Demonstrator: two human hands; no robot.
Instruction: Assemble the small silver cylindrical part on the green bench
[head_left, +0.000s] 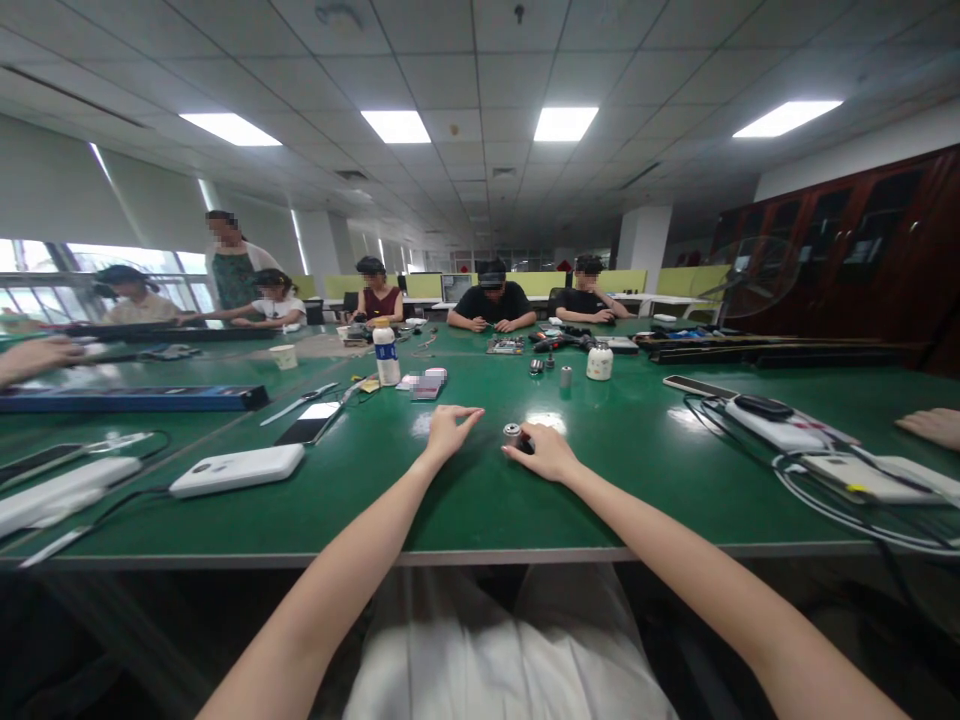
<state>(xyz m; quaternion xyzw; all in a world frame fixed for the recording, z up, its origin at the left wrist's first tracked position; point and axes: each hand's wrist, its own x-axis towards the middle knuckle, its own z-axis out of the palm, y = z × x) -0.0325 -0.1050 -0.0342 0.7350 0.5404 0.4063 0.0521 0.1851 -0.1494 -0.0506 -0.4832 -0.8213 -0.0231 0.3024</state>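
My right hand [549, 455] rests low over the green table [465, 510], thumb and fingers closed around a small silver metal cylinder [511, 431]. The cylinder stands upright, with a ringed round top, and looks like a small electric motor. Something dark shows between those fingers, partly hidden. To the left, my left hand [448, 432] is held above the table with thumb and fingertips pinched together. Whatever is in that pinch, if anything, is too small to make out. A second silver cylinder [565, 377] stands farther back.
Beyond my hands are a white jar [599, 362], a labelled bottle [385, 352] and a pink packet [424, 383]. A power bank [238, 470] and phone [308, 424] lie left; cables and a power strip [780, 420] lie right. Several people sit across the table.
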